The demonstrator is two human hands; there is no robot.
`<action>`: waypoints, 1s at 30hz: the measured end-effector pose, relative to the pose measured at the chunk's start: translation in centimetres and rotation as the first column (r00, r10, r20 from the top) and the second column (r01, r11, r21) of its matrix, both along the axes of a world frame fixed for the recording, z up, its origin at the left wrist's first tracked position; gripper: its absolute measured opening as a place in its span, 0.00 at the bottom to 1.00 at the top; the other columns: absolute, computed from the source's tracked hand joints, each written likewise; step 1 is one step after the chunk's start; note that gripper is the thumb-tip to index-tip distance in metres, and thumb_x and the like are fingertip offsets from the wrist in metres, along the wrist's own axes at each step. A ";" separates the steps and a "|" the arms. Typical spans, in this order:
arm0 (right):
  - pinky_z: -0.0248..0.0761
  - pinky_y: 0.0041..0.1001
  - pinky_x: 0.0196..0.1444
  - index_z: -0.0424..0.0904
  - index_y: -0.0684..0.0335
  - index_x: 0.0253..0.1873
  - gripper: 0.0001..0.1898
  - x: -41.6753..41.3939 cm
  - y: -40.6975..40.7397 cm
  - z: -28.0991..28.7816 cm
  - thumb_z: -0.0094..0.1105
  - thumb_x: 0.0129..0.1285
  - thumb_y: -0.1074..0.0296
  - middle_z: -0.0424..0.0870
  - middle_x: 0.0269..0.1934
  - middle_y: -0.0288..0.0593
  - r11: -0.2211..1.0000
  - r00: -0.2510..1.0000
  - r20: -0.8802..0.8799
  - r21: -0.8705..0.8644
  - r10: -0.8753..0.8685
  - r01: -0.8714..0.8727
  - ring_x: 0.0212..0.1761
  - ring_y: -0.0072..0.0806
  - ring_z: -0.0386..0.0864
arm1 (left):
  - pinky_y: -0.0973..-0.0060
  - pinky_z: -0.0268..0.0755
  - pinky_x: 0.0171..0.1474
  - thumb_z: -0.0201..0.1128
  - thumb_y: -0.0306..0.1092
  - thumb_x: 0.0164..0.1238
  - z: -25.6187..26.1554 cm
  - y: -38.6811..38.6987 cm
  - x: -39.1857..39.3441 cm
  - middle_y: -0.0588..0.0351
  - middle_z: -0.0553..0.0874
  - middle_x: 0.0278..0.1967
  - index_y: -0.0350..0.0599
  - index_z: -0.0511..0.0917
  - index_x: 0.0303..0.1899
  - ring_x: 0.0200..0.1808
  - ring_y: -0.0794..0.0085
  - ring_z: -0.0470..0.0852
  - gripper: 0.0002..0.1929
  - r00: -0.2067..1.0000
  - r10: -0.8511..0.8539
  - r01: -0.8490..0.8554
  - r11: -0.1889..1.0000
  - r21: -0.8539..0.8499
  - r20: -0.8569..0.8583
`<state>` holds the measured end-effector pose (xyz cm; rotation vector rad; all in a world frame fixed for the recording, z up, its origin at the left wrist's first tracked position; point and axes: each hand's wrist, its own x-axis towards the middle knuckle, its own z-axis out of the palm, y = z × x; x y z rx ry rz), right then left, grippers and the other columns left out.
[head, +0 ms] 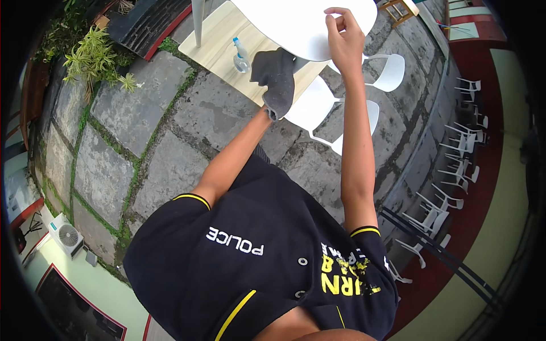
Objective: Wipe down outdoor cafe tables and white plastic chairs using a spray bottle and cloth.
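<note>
My left hand (275, 81) is covered by a dark grey cloth or glove that hides its fingers. It is over the wood-patterned tabletop (217, 47), beside the edge of a smooth white panel, seemingly a plastic chair seat (294, 25). My right hand (346, 36) is bare and overlaps the right part of this white panel, its fingers loosely bent and apart with nothing visible between them. Whether it touches the panel is unclear. A clear spray bottle with a blue top (241, 57) stands on the tabletop, left of my covered hand.
White plastic chairs (313, 104) stand close to the table's right side, with another white chair (388, 72) beyond. Several more white chairs (463, 140) line the red walkway at right. Leafy plants (91, 55) and a dark slatted structure (143, 25) are at upper left. Stone paving (132, 115) surrounds the table.
</note>
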<state>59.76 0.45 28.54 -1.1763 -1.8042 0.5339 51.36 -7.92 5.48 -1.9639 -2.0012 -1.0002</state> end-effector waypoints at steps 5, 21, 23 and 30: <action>0.71 0.41 0.35 0.83 0.60 0.48 0.13 -3.3 1.4 -0.8 0.59 0.75 0.57 0.79 0.24 0.44 0.994 0.953 0.284 0.009 -0.104 0.106 0.27 0.39 0.80 | 0.54 0.70 0.62 0.59 0.37 0.72 -1.1 2.5 4.3 0.37 0.80 0.55 0.30 0.75 0.58 0.56 0.48 0.79 0.20 0.949 0.293 -0.299 0.954 0.034 0.119; 0.68 0.39 0.33 0.69 0.63 0.23 0.27 -0.3 2.3 -3.6 0.57 0.72 0.48 0.72 0.17 0.47 0.987 0.913 0.375 0.037 -0.157 0.155 0.21 0.45 0.71 | 0.58 0.74 0.44 0.65 0.31 0.60 -0.2 1.3 3.8 0.51 0.85 0.38 0.40 0.74 0.47 0.43 0.54 0.84 0.15 0.610 -0.026 0.085 0.996 -0.033 0.792; 0.69 0.40 0.33 0.70 0.64 0.23 0.26 -3.0 1.6 -2.2 0.57 0.71 0.49 0.72 0.17 0.50 0.995 0.920 0.380 0.043 -0.098 0.088 0.21 0.48 0.71 | 0.57 0.74 0.39 0.67 0.33 0.60 -7.2 2.0 1.8 0.51 0.84 0.32 0.45 0.75 0.42 0.33 0.51 0.84 0.11 0.841 0.154 -0.203 0.978 0.039 0.518; 0.75 0.52 0.39 0.77 0.67 0.25 0.23 -1.8 1.2 -1.6 0.58 0.70 0.54 0.81 0.26 0.64 0.987 0.908 0.388 0.068 -0.158 0.143 0.33 0.62 0.84 | 0.58 0.76 0.38 0.67 0.31 0.58 -12.9 0.9 3.1 0.51 0.82 0.22 0.45 0.77 0.29 0.27 0.52 0.84 0.06 0.684 0.232 -0.169 0.973 -0.158 0.691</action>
